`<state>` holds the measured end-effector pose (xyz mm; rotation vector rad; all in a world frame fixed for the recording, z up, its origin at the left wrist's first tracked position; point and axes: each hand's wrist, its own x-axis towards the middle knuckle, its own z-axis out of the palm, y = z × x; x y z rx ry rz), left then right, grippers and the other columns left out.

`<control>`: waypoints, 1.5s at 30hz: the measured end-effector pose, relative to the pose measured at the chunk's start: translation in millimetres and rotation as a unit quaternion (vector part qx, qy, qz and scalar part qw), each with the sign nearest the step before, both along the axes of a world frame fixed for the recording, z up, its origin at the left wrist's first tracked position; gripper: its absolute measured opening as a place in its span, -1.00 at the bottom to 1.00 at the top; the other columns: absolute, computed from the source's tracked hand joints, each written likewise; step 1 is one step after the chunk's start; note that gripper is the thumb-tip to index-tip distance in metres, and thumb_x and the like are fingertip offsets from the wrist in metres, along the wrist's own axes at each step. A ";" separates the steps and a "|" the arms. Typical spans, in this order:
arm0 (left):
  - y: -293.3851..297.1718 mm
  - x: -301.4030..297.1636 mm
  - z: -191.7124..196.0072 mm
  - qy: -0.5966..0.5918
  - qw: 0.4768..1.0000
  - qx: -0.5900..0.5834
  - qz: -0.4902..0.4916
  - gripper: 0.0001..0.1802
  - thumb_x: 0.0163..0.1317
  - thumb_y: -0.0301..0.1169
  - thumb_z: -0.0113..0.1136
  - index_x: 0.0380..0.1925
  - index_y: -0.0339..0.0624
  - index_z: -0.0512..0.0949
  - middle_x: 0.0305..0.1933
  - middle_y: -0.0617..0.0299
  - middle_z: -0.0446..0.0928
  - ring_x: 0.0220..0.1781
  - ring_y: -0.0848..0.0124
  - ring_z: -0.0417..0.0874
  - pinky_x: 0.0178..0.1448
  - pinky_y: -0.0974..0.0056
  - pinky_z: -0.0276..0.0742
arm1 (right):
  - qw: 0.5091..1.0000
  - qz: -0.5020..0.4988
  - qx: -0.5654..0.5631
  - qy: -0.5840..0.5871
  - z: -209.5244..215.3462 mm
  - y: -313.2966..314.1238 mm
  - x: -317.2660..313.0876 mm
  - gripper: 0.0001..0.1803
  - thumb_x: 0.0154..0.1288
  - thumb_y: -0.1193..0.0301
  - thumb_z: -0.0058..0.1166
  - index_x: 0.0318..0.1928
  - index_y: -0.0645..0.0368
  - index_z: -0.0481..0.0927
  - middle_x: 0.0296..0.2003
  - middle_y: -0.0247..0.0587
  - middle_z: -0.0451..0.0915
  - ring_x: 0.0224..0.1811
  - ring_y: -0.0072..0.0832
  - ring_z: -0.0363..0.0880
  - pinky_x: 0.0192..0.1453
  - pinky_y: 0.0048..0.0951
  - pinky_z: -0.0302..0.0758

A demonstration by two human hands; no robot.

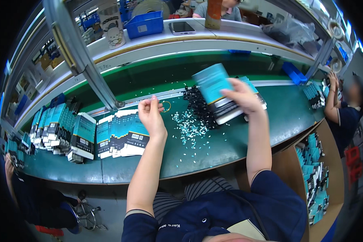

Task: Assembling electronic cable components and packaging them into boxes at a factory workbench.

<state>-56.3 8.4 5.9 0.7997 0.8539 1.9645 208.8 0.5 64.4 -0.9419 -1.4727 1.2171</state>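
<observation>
My right hand grips a teal flat printed package, smeared by motion, above a pile of black-and-white and teal packages. To the left, my left hand is raised over the green table with its fingers curled and the thumb and forefinger together; anything between them is too small to make out. Beside its fingers shows a thin yellow ring, and I cannot tell whether the hand touches it. Between my hands lie a heap of small black plastic parts and many scattered white and teal bits.
Left of my left hand, a fanned row of flat packages lies beside standing stacks. At my right stands a cardboard box full of packages. A shelf behind carries a blue bin and a phone. Co-workers sit at both sides.
</observation>
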 end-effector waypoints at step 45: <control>12.2 1.7 -16.3 0.035 0.973 -0.093 -0.207 -0.88 0.22 -0.33 0.17 -0.33 -0.10 0.49 -0.37 0.32 0.51 -0.31 0.54 0.52 -0.27 0.46 0.43 | 0.421 -0.566 -0.546 -0.452 -54.4 -289.9 333.2 0.26 -0.24 -0.15 0.38 0.38 0.17 -0.02 0.36 0.11 0.03 0.41 0.06 -0.03 0.34 0.22 -0.01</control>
